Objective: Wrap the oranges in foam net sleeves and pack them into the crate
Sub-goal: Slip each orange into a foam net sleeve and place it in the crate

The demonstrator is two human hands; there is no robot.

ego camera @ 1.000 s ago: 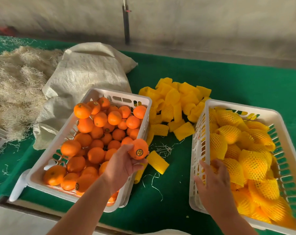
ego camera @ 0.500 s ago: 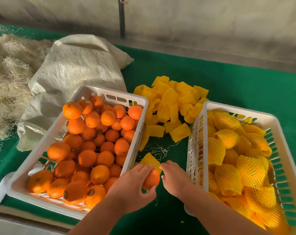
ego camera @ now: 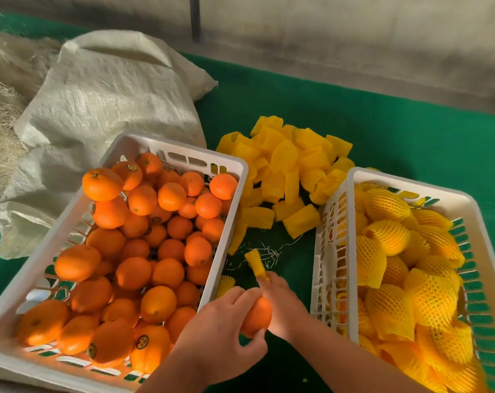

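A bare orange (ego camera: 256, 313) is held between both hands, low between the two crates. The left hand (ego camera: 220, 333) is curled round it from below and the side. The right hand (ego camera: 283, 302) lies against its far side, and a yellow foam net sleeve (ego camera: 256, 265) is pinched at the fingertips of that hand; the sleeve has not yet been drawn over the fruit.

The right crate (ego camera: 351, 222) is seen heaped with oranges already sleeved in yellow netting, so a good share of the packing may be judged done. The left crate (ego camera: 235, 211) is still piled high with unwrapped oranges, so much work is judged to remain. A heap of spare sleeves (ego camera: 291, 165) is left on the green counter (ego camera: 396, 129) between and behind the crates, seemingly ample for a good many more. The orange in hand is at the very start of its wrapping.
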